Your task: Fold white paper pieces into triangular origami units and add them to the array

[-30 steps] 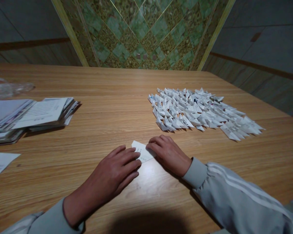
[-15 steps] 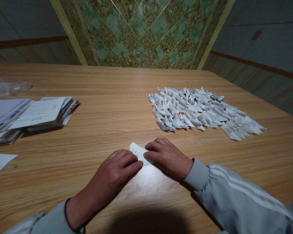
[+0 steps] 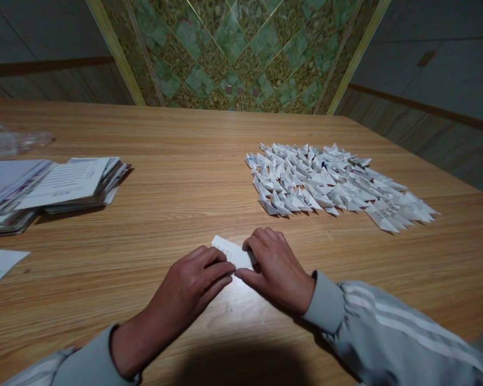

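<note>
A small folded piece of white paper, with some print on it, lies between my two hands on the wooden table. My left hand is closed on its left part, the fingers curled over the lower edge. On the other side my right hand grips the right end, with the thumb at the lower edge and the fingertips bent over the top. Part of the paper is hidden beneath the fingers of both hands.
Rows of small folded paper boats cover the table's right side. Stacked printed sheets lie at the left, with a loose sheet nearer me. Behind the stacks is a clear plastic bag. A tiled wall stands beyond the table.
My right thumb has moved down off the paper's face to its lower edge, and the right fingers have drawn back to the right. The left hand has hardly shifted.
</note>
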`<move>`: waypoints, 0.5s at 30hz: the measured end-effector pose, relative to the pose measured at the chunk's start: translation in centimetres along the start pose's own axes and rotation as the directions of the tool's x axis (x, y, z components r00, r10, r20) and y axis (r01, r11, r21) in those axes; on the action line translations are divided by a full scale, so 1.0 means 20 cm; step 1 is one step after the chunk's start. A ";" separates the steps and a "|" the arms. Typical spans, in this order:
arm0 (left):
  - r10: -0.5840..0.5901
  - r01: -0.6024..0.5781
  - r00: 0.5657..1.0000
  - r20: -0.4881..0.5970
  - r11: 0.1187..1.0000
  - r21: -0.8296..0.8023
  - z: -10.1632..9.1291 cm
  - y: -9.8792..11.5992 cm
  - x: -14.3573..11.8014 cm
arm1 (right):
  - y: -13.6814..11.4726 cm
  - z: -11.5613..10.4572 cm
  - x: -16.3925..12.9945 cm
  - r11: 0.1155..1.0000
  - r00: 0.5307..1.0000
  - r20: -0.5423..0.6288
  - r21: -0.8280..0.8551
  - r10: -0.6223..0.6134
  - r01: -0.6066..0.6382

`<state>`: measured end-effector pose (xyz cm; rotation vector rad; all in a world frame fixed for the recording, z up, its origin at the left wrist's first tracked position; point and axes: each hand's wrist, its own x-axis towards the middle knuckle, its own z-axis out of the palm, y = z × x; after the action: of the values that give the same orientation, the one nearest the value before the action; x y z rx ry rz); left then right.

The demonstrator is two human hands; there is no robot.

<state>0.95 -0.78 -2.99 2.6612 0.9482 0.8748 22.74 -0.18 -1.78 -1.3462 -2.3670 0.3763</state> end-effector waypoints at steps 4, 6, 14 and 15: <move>0.005 -0.004 1.000 0.011 0.997 -0.081 0.00 0.00 0.00 | 0.00 0.00 0.00 0.995 0.999 0.019 0.098 0.028 -0.030; -0.017 0.018 1.000 0.010 0.996 -0.087 -0.01 -0.01 -0.01 | 0.00 -0.01 0.00 0.989 0.999 0.027 0.144 0.036 -0.040; -0.121 0.115 0.992 0.047 0.988 0.107 -0.03 -0.06 -0.02 | 0.02 0.00 0.00 0.978 0.999 0.031 0.206 0.017 -0.023; -0.133 0.126 0.989 0.066 0.987 0.099 -0.03 -0.06 -0.01 | 0.03 0.01 0.00 0.979 0.999 0.030 0.202 0.018 -0.024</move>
<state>-0.15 -0.10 -3.08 2.6522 1.1575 0.7175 23.05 0.11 -2.11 -1.2793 -2.2668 0.6282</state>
